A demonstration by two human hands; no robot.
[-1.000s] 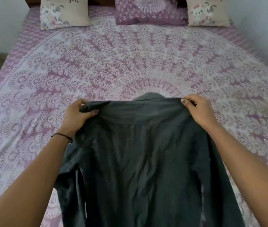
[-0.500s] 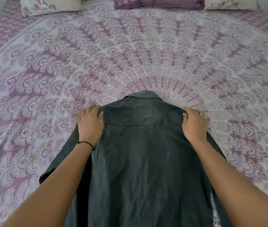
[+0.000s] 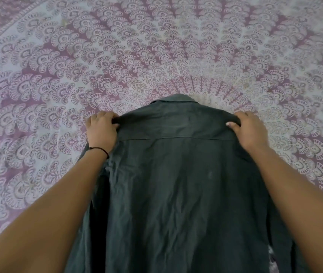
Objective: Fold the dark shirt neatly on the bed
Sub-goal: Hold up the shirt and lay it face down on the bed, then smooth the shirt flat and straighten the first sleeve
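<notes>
While almost the whole view is filled by the bed (image 3: 38, 79), its cover is seen to be printed with a purple and white mandala of fan shapes. Over the middle of the bed, reaching down to its near edge, the dark shirt (image 3: 176, 184) is spread back side up, its collar (image 3: 175, 98) pointed toward the far end. Creases are seen across the cloth, and a seam is run straight across the shoulders. Two bare forearms are stretched in from the near edge. The shirt's left shoulder is pinched by the left hand (image 3: 102, 131), fingers curled over the fabric edge. The right shoulder is gripped the same way by the right hand (image 3: 250, 129). A thin black band (image 3: 99, 149) is worn on the left wrist.
</notes>
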